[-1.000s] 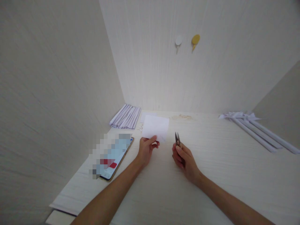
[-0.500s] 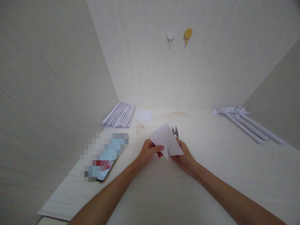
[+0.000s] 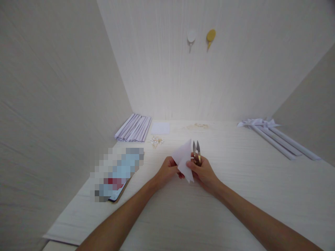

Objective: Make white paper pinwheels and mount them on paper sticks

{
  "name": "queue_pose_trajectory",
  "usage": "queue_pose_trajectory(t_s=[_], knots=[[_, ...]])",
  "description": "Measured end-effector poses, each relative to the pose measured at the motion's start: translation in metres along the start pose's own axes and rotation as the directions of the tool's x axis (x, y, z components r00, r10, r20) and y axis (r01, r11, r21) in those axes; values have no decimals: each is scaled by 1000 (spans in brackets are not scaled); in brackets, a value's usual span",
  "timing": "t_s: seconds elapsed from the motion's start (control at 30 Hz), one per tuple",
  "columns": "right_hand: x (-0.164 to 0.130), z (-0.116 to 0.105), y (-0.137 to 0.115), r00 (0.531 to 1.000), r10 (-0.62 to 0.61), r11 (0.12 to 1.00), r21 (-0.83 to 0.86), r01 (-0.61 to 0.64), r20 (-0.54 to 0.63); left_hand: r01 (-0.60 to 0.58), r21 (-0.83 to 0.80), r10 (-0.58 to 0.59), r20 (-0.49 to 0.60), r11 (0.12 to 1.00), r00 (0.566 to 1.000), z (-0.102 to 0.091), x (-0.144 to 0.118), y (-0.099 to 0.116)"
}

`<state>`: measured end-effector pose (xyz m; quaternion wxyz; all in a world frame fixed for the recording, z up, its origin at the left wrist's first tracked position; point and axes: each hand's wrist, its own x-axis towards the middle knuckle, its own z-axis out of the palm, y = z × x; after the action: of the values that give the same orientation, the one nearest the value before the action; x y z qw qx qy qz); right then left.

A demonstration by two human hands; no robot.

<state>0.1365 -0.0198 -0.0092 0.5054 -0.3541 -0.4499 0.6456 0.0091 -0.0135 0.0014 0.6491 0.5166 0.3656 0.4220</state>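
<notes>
Since half a second ago, the white paper sheet is turning edge-on and looking narrower, and the snips are showing both blades clear of it, where the sheet was covering most of them.

From the head camera, the left hand is pinching the sheet's lower left edge, fingers curled shut on it. The right hand is closing around the snips' handle, its thumb also pressing the sheet's right edge, so the sheet is standing between the two hands, raised over the tabletop, its tip pointing up and away. The snips' blades are standing slightly parted, pointing up just right of the sheet's tip.

Left of the hands, a phone is lying flat, its screen blurred out so no writing is readable. Further back, a stack of folded paper strips is lying near the left wall, with a small white square beside it and some small scraps in front. Long rolled paper tubes are lying at the far right. Two hooks, white and yellow, are sticking to the back wall. No labels are legible anywhere.
</notes>
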Motion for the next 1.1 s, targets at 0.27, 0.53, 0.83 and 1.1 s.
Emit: queue_pose_trajectory(t_s=[0.27, 0.53, 0.83, 1.1], knots=[[1, -3, -1, 981, -16, 999, 29, 21, -193, 22, 31, -23, 25, 999, 999, 0, 0, 0], [4, -4, 0, 960, -32, 999, -18, 28, -279, 3, -99, -2, 14, 995, 1000, -1, 5, -6], [4, -5, -1, 999, -44, 998, -37, 43, -28, -99, -5, 96, -201, 995, 975, -3, 5, 0], [3, -7, -5, 990, 28, 948, -318, 17, 137, -184, -118, 122, -406, 976, 906, -13, 9, 1]])
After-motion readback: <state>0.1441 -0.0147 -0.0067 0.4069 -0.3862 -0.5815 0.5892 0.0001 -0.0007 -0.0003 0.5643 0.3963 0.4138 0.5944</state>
